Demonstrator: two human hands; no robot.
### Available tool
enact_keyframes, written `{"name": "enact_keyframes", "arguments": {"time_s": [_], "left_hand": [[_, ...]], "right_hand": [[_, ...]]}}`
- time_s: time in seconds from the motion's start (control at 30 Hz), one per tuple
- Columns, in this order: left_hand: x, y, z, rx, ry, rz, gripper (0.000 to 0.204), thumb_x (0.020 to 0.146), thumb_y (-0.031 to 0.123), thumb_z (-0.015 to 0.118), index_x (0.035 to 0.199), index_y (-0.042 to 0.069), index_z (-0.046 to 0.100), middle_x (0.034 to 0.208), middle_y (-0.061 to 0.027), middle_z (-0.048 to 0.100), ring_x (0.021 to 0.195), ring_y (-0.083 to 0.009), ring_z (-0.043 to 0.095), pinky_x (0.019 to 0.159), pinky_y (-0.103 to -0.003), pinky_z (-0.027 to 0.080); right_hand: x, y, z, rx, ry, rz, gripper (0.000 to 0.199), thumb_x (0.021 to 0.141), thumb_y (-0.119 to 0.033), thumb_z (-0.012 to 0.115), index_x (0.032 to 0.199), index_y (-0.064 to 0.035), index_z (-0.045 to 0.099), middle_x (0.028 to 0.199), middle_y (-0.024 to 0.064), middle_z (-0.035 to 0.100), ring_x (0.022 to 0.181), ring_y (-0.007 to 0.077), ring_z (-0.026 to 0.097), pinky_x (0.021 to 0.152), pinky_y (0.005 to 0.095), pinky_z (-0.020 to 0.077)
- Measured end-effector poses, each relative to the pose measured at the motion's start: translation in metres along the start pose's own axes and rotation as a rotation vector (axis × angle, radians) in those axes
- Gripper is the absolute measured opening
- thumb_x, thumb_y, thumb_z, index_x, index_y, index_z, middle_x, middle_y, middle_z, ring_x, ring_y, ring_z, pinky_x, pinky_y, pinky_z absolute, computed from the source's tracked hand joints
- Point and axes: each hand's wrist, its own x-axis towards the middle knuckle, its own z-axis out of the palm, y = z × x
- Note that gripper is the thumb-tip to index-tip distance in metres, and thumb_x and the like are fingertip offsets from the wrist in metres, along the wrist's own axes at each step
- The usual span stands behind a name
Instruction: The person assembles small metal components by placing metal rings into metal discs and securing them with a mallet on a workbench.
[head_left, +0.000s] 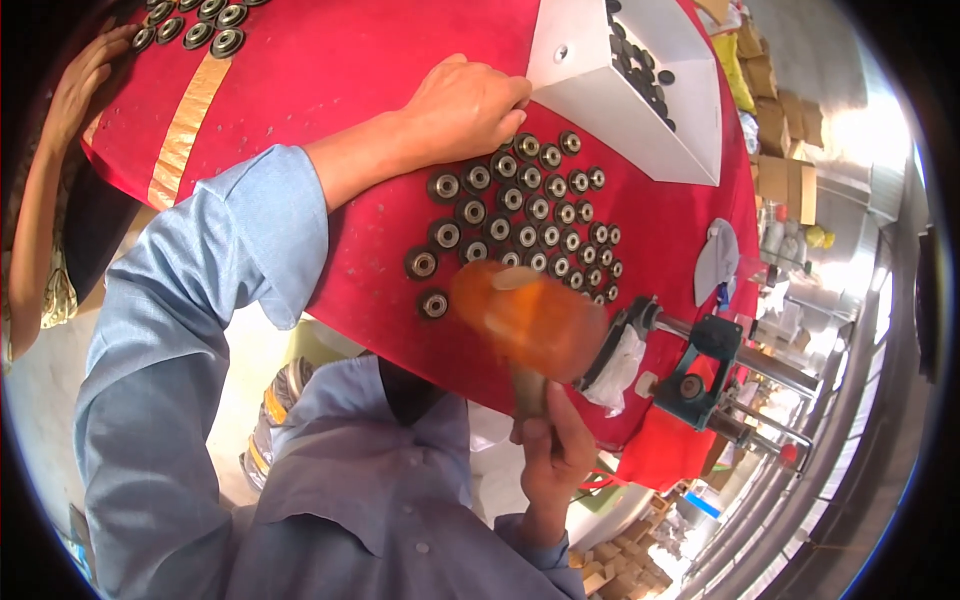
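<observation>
My right hand [553,460] is wrapped around the handle of a mallet [535,315]. The mallet's orange head is smeared by motion and hangs over the near side of several rows of black round wheels with metal bearings in their centres [537,208]. My left hand [465,108] rests at the far end of those rows with its fingers curled in. Whatever lies under or between its fingers is hidden. Beside it, to the right, stands a white open box [640,130] holding small black discs [640,70].
The wheels lie on a red-covered table [370,250]. At the right edge sits a metal clamp-like fixture [700,370] with rods, near a grey-white cloth [716,262]. Another person's hand [90,75] is by more wheels [200,22] at the far left, past a tan tape strip [188,130].
</observation>
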Motion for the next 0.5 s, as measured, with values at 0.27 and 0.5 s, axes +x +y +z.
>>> {"name": "enact_keyframes", "arguments": {"time_s": [0.27, 0.5], "left_hand": [[0.000, 0.000, 0.001, -0.014, -0.004, 0.005, 0.016, 0.096, 0.021, 0.068, 0.098, 0.006, 0.070, 0.083, -0.0132, 0.074, 0.084, -0.0366, 0.072, 0.082, -0.050, 0.050], [0.001, 0.000, 0.002, -0.003, -0.031, -0.002, 0.015, 0.095, 0.020, 0.068, 0.099, 0.006, 0.070, 0.083, -0.0126, 0.074, 0.084, -0.0363, 0.071, 0.081, -0.049, 0.050]], "right_hand": [[0.035, -0.004, 0.032, -0.071, -0.097, -0.117, 0.058, 0.088, 0.011, 0.070, 0.145, -0.0005, 0.065, 0.086, 0.0134, 0.065, 0.072, 0.0188, 0.061, 0.068, 0.0284, 0.0502], [0.034, -0.002, 0.016, 0.263, 0.157, -0.104, 0.044, 0.107, -0.007, 0.063, 0.149, 0.0048, 0.059, 0.120, 0.0188, 0.075, 0.077, 0.0189, 0.070, 0.065, 0.0288, 0.0570]]}}
